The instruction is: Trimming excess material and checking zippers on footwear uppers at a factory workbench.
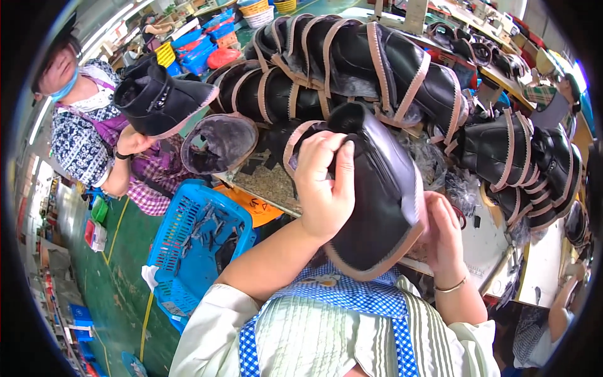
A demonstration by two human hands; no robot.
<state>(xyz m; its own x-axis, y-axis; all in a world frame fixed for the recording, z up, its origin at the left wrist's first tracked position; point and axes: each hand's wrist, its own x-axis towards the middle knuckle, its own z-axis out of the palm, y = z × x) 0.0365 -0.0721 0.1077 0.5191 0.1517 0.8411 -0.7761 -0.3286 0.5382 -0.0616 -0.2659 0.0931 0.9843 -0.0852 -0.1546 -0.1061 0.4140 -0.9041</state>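
boot (383, 195) held up near, soft black upper, light and floppy | left hand (323, 182) fingers clamped on collar | right hand (443, 235) fingers gripping the pale edge, best hold

boot upper (377, 207): black leather, fur-lined, tan stitched band along its open bottom edge
pose: tilted, bottom edge turned toward the wearer's chest
place: held up above the workbench, between both hands
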